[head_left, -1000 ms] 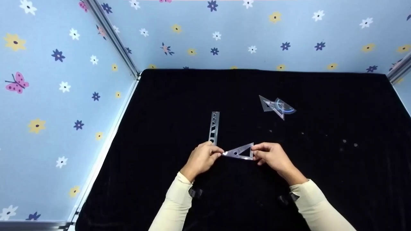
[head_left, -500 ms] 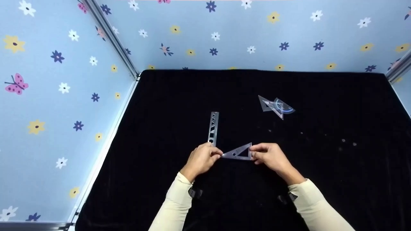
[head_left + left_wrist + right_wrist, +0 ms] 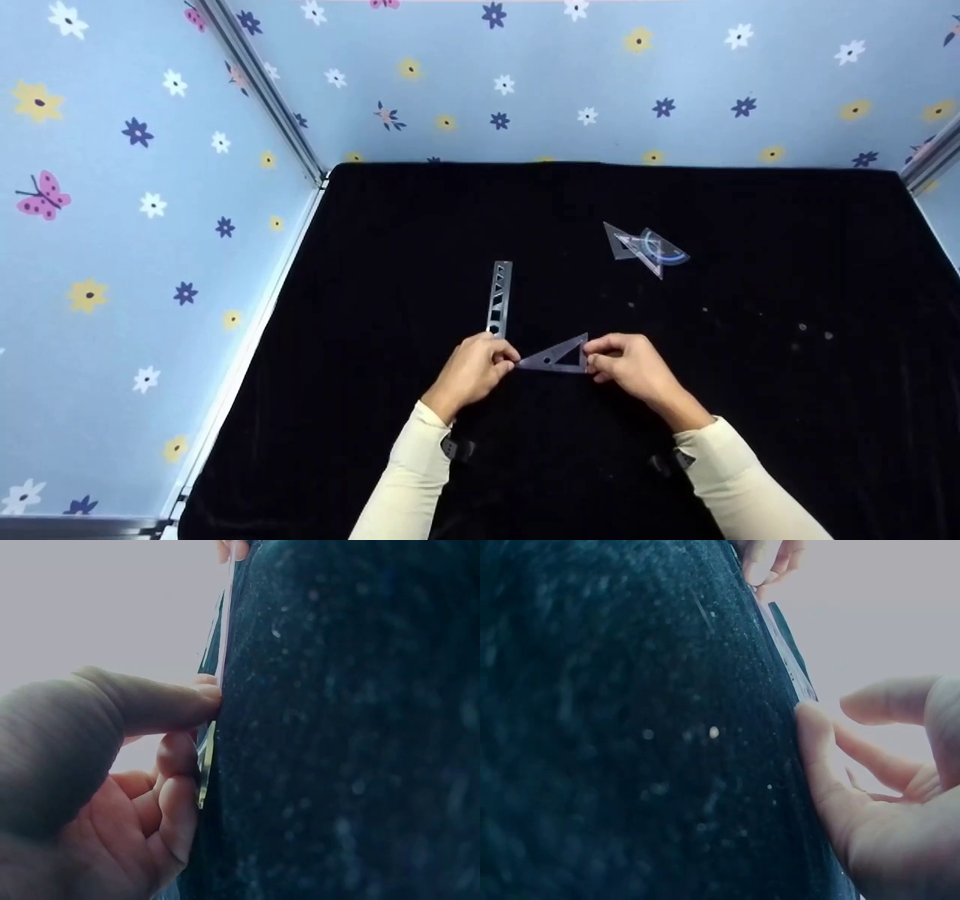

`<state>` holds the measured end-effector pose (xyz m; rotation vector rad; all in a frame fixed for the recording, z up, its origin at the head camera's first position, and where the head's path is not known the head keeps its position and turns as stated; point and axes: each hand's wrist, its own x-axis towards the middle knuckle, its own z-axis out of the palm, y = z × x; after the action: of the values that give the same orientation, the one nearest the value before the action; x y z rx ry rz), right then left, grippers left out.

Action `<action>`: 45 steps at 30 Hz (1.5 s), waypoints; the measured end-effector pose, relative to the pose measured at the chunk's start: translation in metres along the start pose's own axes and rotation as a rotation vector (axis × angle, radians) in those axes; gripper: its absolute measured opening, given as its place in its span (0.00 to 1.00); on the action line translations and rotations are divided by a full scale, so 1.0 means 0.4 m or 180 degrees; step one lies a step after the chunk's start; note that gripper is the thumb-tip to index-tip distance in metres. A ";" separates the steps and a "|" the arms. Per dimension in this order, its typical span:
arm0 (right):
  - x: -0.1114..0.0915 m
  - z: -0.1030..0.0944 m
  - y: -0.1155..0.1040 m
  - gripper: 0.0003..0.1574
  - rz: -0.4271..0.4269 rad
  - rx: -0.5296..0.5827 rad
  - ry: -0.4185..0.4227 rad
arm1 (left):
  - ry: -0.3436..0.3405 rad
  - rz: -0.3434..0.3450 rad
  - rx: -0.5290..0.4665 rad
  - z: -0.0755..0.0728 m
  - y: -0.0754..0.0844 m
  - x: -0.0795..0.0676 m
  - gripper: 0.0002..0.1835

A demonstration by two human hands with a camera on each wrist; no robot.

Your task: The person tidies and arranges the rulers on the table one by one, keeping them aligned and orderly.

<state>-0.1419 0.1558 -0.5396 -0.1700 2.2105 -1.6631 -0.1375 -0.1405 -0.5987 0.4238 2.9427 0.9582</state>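
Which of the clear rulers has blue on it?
The protractor at the far right, overlapping a clear triangle. The triangle between both hands and the straight ruler show no blue.

Staged recording booth, not a lived-in room. Desk (image 3: 750, 420) covered edge to edge in black velvet-like cloth. Light blue wallpaper panels (image 3: 112, 300) printed with flowers and butterflies stand against the desk's left, far and right edges, joined at the corners by bare metal frame strips (image 3: 262, 86).
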 end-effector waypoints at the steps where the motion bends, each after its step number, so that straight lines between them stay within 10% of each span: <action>1: 0.000 0.000 0.000 0.18 0.0002 0.0000 -0.0005 | 0.0013 0.0013 -0.0026 0.000 0.000 0.000 0.06; 45: -0.004 0.007 0.004 0.13 0.0057 0.0189 0.0001 | 0.0012 0.0037 -0.0547 -0.006 -0.020 0.001 0.04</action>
<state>-0.1390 0.1542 -0.5414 -0.1339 2.1535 -1.7168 -0.1400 -0.1480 -0.6014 0.4330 2.8329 1.2019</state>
